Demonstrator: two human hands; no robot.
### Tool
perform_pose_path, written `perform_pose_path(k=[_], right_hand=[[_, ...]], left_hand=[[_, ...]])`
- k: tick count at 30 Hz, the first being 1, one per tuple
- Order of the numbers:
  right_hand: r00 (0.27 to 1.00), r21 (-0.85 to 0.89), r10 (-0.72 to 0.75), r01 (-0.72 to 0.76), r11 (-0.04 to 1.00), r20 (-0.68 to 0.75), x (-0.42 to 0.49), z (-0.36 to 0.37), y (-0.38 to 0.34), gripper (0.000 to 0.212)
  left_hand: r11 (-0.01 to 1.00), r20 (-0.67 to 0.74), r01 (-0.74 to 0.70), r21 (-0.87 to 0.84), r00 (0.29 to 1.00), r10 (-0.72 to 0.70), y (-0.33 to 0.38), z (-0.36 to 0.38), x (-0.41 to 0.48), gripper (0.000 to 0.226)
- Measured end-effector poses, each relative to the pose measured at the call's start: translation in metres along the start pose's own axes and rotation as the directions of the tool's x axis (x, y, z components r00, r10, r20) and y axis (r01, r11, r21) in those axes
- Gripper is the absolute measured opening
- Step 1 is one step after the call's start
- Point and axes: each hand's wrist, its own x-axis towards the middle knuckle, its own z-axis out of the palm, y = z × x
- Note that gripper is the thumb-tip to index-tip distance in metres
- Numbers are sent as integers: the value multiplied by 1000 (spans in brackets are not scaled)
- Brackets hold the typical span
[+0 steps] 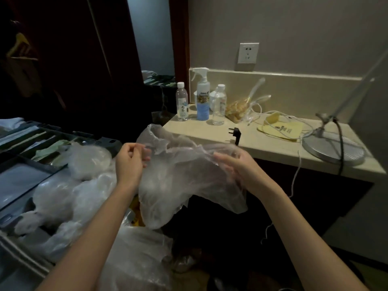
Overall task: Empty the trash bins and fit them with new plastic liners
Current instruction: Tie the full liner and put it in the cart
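Liner (184,185): clear thin plastic bag, held up in mid-air betw. both hands, in front of counter edge; mouth ruffled at top, body sags down; nothing visible inside.
L hand (131,160): fingers curled, pinching liner's left rim.
R hand (237,166): gripping right rim, fingers partly under the film.
Hands: apart, film stretched betw. them.
Below liner: dark, can't tell what's there.
Cart (109,141): left of hands; dark tray w/ compartments holding flat green & white packets.
White bundles (63,198): several wrapped in clear plastic, piled on cart just beside L forearm.
Lower bag (136,255): another clear bag under the arms, crumpled; contents unclear, something yellow just above it.
Counter (262,148): beige, behind & right of liner.
Water btl (181,101): clear, capped, far-left corner of counter.
Spray btl (203,97): white trigger, blue liquid, betw. the two btls.
2nd btl (219,105): clear, capped, right of spray.
Snack bag (239,110): clear, yellowish food inside, knotted top.
Plug (236,133): black, near counter edge, just behind liner.
Yellow pouch (281,129): flat, white cord (296,175) across it and hanging off edge.
Lamp base (333,148): round, silver, right end.
Outlet (248,53): on wall above.
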Motion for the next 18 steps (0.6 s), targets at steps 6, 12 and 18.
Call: perform_pose_path(k=[6,12,18], right_hand=[[991,-192,-27,2,981,-127,-38,25,5,27],[935,-211,-118,48,976,-334,-74,85,29,31],[950,-190,-47,-14,982,-309,-132,104,58,46]], left_hand=[[955,256,160,-250,962,-94,24,9,-32,43],[858,649,472,-203,721,-243,15,12,-128,103],[873,660,430,-229,728,-186,11,15,-175,31]])
